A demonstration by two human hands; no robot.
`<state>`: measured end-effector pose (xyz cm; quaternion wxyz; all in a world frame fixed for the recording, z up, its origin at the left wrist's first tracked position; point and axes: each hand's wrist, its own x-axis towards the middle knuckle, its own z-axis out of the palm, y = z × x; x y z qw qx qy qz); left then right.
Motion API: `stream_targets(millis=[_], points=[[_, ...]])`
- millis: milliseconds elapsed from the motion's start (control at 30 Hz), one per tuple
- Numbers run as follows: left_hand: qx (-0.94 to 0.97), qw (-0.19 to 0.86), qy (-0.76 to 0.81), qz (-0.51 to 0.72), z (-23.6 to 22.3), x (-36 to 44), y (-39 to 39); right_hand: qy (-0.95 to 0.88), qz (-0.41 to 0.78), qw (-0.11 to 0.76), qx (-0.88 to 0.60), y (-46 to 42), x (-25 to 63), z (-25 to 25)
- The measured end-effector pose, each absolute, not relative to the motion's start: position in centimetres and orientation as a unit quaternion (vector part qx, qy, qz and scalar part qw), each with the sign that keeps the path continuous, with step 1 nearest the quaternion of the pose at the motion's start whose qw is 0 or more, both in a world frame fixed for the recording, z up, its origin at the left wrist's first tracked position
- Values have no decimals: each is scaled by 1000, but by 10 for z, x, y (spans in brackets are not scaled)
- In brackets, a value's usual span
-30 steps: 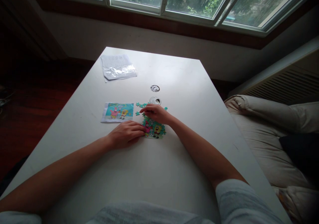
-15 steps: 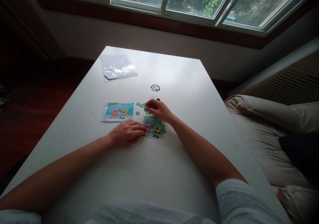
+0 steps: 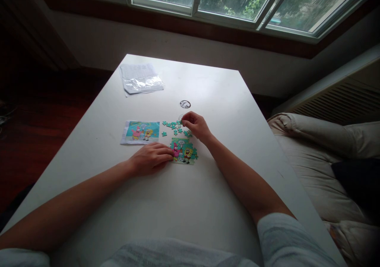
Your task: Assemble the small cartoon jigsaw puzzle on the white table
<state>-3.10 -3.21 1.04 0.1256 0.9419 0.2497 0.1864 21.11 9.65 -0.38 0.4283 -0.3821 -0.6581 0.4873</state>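
A partly joined jigsaw puzzle [image 3: 184,150] with cartoon figures on a green ground lies in front of me. My left hand [image 3: 152,157] rests flat on the table, its fingertips at the puzzle's left edge. Beyond the puzzle, several loose turquoise puzzle pieces [image 3: 175,131] are scattered. My right hand [image 3: 196,125] is over the far right of these pieces, thumb and fingers pinched on a small puzzle piece [image 3: 181,122], mostly covered by the fingertips. To the left lies a picture card [image 3: 142,132] with the same cartoon figures.
A white table [image 3: 118,199] holds everything. Papers in a clear plastic sleeve [image 3: 141,79] lie at its far left. Past the pieces is a round hole [image 3: 185,104] in the tabletop. A padded beige seat [image 3: 308,168] stands at the right, and a window [image 3: 231,1] is ahead.
My right hand has moved slightly away from me and to the right, uncovering more loose pieces. My left hand and the joined puzzle have stayed in place.
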Motion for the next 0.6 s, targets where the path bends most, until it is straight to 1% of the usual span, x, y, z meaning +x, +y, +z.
stream_targets(millis=[167, 267, 467, 600], points=[[941, 129, 249, 191, 10, -31, -32, -650, 402, 466, -446, 108, 227, -3], [941, 129, 249, 189, 9, -31, -32, -635, 374, 477, -479, 115, 236, -5], [941, 132, 251, 186, 8, -31, -32, -580, 418, 501, -487, 123, 242, -7], [941, 133, 251, 186, 8, -32, -32, -562, 447, 498, -486, 123, 244, -5]])
